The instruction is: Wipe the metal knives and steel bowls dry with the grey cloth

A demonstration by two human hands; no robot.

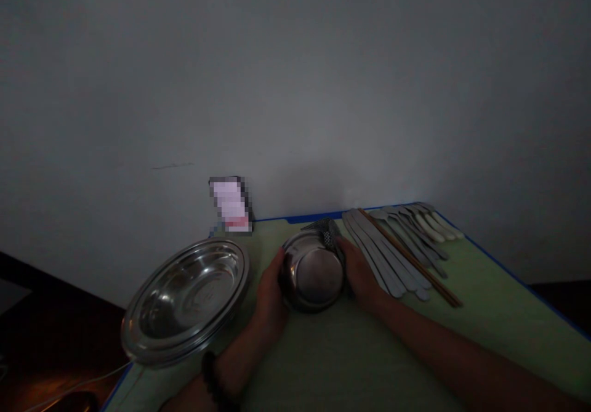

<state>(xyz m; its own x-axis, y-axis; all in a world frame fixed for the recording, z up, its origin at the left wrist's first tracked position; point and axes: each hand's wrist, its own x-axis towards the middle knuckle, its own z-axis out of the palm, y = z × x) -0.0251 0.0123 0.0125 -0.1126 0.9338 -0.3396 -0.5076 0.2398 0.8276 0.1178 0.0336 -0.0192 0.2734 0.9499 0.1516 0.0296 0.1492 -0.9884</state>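
Note:
A small steel bowl (314, 271) is held tilted over the green table (351, 356), its bottom turned toward me. My left hand (271, 295) curls around the bowl's left rim. My right hand (357, 270) grips the right rim and presses a checkered cloth (329, 232) against the bowl's far edge. A dark bead bracelet (210, 369) sits on my left wrist.
A large steel basin (184, 301) overhangs the table's left edge. To the right lies a row of several metal spoons and utensils (397, 252) with a pair of wooden chopsticks (415, 261). A blurred phone (231, 206) leans on the grey wall. Dark floor lies left.

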